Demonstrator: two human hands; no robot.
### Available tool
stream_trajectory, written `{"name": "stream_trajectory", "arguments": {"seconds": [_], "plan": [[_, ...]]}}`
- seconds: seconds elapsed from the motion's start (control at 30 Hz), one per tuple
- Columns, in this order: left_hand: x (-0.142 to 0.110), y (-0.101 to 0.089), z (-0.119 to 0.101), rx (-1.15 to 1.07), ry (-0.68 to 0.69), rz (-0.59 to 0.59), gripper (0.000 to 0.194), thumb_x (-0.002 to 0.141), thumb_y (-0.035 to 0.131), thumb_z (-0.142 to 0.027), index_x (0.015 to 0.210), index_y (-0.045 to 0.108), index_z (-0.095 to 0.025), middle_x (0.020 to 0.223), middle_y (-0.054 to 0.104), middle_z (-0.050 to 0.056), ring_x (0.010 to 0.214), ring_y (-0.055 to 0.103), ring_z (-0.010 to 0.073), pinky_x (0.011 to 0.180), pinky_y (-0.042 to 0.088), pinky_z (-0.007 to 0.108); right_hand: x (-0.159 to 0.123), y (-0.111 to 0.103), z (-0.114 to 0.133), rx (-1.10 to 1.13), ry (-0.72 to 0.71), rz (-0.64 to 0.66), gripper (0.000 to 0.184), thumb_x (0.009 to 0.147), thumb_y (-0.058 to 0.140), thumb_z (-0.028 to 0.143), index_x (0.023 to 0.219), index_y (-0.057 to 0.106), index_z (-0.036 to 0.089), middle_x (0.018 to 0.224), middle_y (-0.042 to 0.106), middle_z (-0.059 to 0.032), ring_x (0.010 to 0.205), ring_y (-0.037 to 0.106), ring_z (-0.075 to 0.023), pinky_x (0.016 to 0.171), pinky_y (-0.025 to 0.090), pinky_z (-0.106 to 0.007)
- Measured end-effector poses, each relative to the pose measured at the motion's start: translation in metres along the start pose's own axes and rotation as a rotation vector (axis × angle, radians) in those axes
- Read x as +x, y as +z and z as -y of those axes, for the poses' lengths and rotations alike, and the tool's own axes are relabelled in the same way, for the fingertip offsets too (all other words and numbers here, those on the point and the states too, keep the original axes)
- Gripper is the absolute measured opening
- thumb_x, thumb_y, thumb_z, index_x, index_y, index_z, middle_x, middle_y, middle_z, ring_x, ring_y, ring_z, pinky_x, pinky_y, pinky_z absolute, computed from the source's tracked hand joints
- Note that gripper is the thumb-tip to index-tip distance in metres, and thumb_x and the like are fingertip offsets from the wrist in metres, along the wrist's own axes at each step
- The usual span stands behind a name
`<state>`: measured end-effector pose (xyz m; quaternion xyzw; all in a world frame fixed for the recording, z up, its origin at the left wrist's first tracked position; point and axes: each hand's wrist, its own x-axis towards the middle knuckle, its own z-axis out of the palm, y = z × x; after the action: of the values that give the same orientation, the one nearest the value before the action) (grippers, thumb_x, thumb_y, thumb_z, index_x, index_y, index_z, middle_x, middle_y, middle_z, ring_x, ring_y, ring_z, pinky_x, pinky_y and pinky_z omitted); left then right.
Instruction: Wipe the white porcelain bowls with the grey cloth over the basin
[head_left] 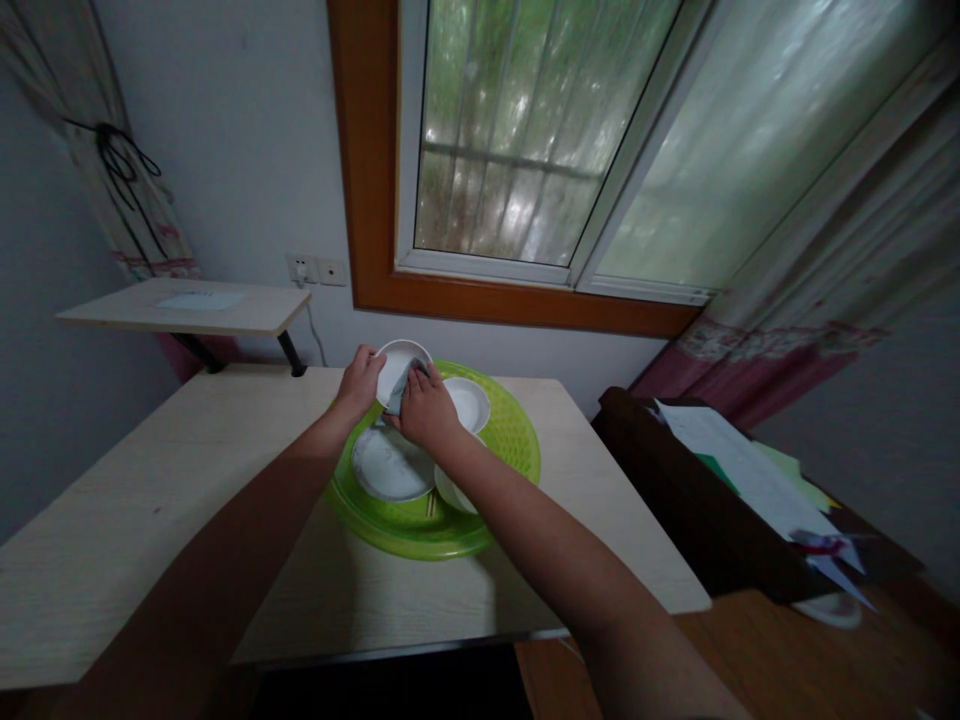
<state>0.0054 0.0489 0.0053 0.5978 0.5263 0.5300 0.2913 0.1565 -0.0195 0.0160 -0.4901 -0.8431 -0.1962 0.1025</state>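
Observation:
My left hand [363, 380] grips the left rim of a white bowl [399, 358], which is tilted above a green tray [517, 440]. In my right hand [426, 405] is a grey cloth [399, 390], pressed against the inside of that bowl. Below, on the tray, lies a white plate [394, 465]. A smaller white dish [469, 403] sits right of my right hand. Another white bowl [454, 492] is partly hidden behind my right forearm. The tip of what look like chopsticks [431, 503] shows between the plate and this bowl.
The tray stands on a pale wooden table [315, 590]. A small raised shelf [187, 305] with a paper on it is at the table's back left. Beyond the table is a window [517, 150]. To the right, papers [727, 460] lie on a dark brown piece of furniture [660, 500].

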Motion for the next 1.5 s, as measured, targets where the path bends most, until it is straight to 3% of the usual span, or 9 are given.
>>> {"name": "stream_trajectory", "arguments": {"seconds": [0.1, 0.2, 0.47, 0.7, 0.87, 1.13, 1.23, 1.37, 1.5], "plan": [[-0.001, -0.002, -0.002, 0.056, 0.018, -0.029, 0.014, 0.088, 0.051, -0.038, 0.090, 0.052, -0.024, 0.084, 0.057, 0.000, 0.080, 0.053, 0.0189, 0.072, 0.038, 0.031, 0.000, -0.005, -0.001, 0.010, -0.118, 0.040, 0.069, 0.100, 0.046, 0.062, 0.107, 0.077, 0.001, 0.112, 0.075, -0.0257, 0.114, 0.067, -0.0340, 0.123, 0.025, -0.049], [-0.001, -0.004, -0.002, 0.062, 0.021, -0.063, 0.015, 0.089, 0.051, -0.038, 0.094, 0.052, -0.024, 0.086, 0.058, 0.001, 0.082, 0.055, 0.0195, 0.074, 0.039, 0.032, -0.003, -0.008, -0.005, 0.080, -0.242, 0.031, 0.065, 0.102, 0.043, 0.059, 0.103, 0.077, 0.004, 0.099, 0.078, -0.0193, 0.098, 0.072, -0.0290, 0.122, 0.027, -0.048], [0.000, 0.000, 0.005, -0.051, 0.057, -0.033, 0.018, 0.089, 0.048, -0.042, 0.086, 0.048, -0.024, 0.083, 0.053, 0.000, 0.082, 0.052, 0.0191, 0.078, 0.039, 0.032, -0.007, 0.005, -0.014, 0.245, -0.334, -0.040, 0.069, 0.101, 0.050, 0.055, 0.147, 0.049, 0.003, 0.151, 0.054, -0.0219, 0.139, 0.053, -0.0293, 0.126, 0.024, -0.047], [0.003, 0.007, 0.009, -0.190, 0.039, 0.082, 0.017, 0.086, 0.050, -0.039, 0.080, 0.046, -0.023, 0.080, 0.048, -0.001, 0.082, 0.049, 0.0176, 0.082, 0.041, 0.030, -0.007, 0.010, -0.009, 0.206, -0.249, -0.052, 0.078, 0.098, 0.052, 0.057, 0.152, 0.042, 0.002, 0.161, 0.038, -0.0238, 0.152, 0.035, -0.0319, 0.127, 0.019, -0.053], [-0.001, 0.009, 0.007, -0.204, 0.009, 0.110, 0.018, 0.086, 0.052, -0.040, 0.081, 0.048, -0.023, 0.078, 0.050, -0.002, 0.079, 0.050, 0.0169, 0.078, 0.042, 0.029, -0.008, 0.012, -0.009, 0.139, -0.122, -0.065, 0.082, 0.095, 0.059, 0.054, 0.154, 0.039, 0.002, 0.165, 0.030, -0.0235, 0.152, 0.032, -0.0366, 0.127, 0.015, -0.057], [-0.004, 0.004, -0.003, 0.031, 0.009, 0.116, 0.022, 0.089, 0.048, -0.045, 0.084, 0.052, -0.024, 0.076, 0.054, -0.001, 0.078, 0.050, 0.0192, 0.073, 0.036, 0.031, -0.003, 0.004, -0.004, 0.053, -0.001, -0.002, 0.082, 0.096, 0.057, 0.054, 0.146, 0.045, -0.010, 0.154, 0.043, -0.0339, 0.140, 0.048, -0.0398, 0.125, 0.021, -0.054], [-0.004, 0.002, -0.005, 0.062, 0.017, 0.094, 0.022, 0.089, 0.047, -0.045, 0.087, 0.053, -0.024, 0.081, 0.057, 0.001, 0.081, 0.053, 0.0203, 0.074, 0.037, 0.032, -0.002, -0.003, -0.003, 0.010, -0.009, 0.007, 0.077, 0.096, 0.055, 0.055, 0.136, 0.057, -0.010, 0.144, 0.053, -0.0359, 0.131, 0.057, -0.0387, 0.122, 0.025, -0.053], [-0.005, 0.001, -0.007, 0.086, 0.030, 0.052, 0.024, 0.088, 0.048, -0.047, 0.091, 0.055, -0.024, 0.084, 0.060, 0.001, 0.082, 0.053, 0.0204, 0.075, 0.038, 0.031, 0.000, -0.008, -0.005, -0.001, -0.107, 0.054, 0.050, 0.098, 0.055, 0.048, 0.106, 0.078, 0.005, 0.108, 0.076, -0.0258, 0.105, 0.071, -0.0328, 0.115, 0.033, -0.050], [-0.006, -0.002, -0.009, 0.094, 0.033, 0.019, 0.022, 0.088, 0.049, -0.045, 0.090, 0.056, -0.024, 0.083, 0.060, 0.001, 0.081, 0.053, 0.0200, 0.075, 0.038, 0.031, 0.000, -0.007, -0.010, 0.025, -0.220, 0.105, 0.036, 0.096, 0.060, 0.040, 0.099, 0.079, 0.010, 0.094, 0.079, -0.0178, 0.091, 0.075, -0.0275, 0.110, 0.039, -0.045]]}}
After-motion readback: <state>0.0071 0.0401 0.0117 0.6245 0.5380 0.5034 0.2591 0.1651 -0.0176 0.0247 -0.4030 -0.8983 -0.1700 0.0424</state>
